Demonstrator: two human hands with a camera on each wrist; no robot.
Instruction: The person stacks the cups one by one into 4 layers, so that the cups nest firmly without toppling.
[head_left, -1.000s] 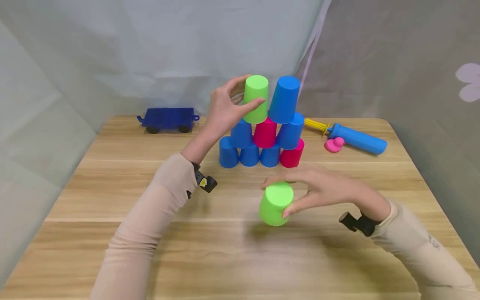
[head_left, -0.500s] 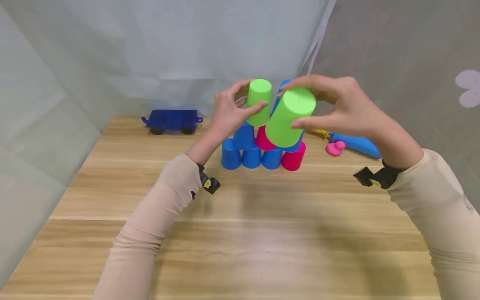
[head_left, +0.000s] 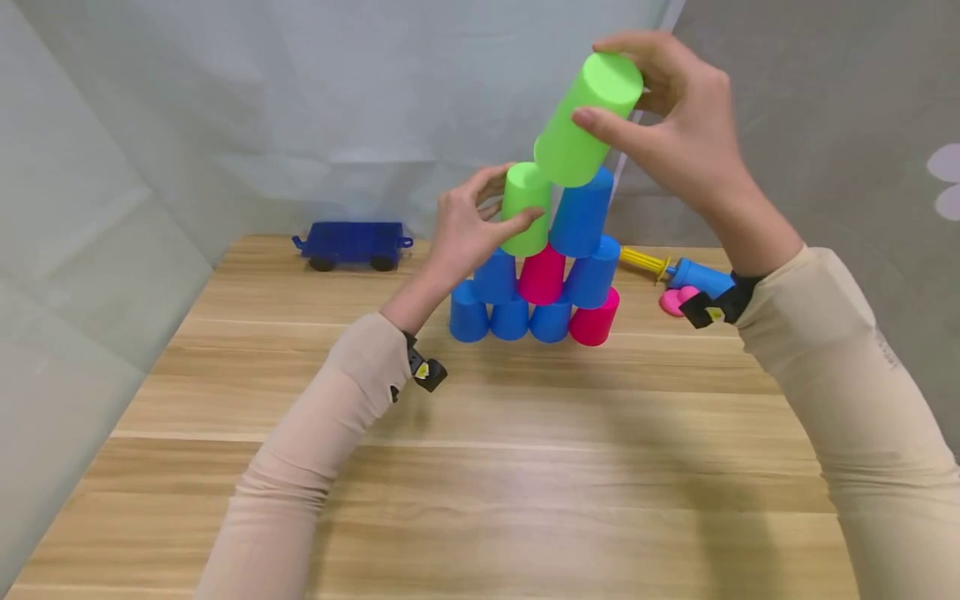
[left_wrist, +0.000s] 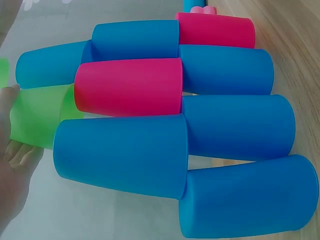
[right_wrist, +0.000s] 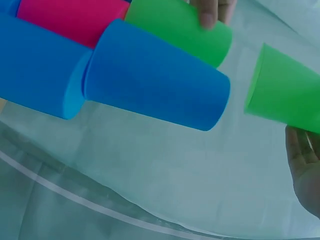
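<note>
Upside-down plastic cups form a tiered stack toward the back of the table. On its third tier, my left hand (head_left: 474, 223) holds a green cup (head_left: 525, 208) between thumb and fingers. Beside that one stands a blue cup (head_left: 581, 215). Higher up, my right hand (head_left: 686, 117) grips another green cup (head_left: 588, 121), tilted, its rim overlapping the tops of the third tier in the head view. In the right wrist view this green cup (right_wrist: 287, 92) shows a gap from the blue one. A red cup (head_left: 542, 275) sits mid-stack between blue ones; another red cup (head_left: 594, 318) ends the bottom row.
A dark blue toy wagon (head_left: 354, 244) stands at the back left of the wooden table (head_left: 450, 467). To the right of the stack lie a blue pump (head_left: 701, 277) with a yellow handle and a small pink object (head_left: 675, 300), partly covered by the right wrist's camera.
My right hand has lifted its green cup from low over the table's middle, up past the stack to above the third tier. The left hand keeps its hold on the other green cup.
</note>
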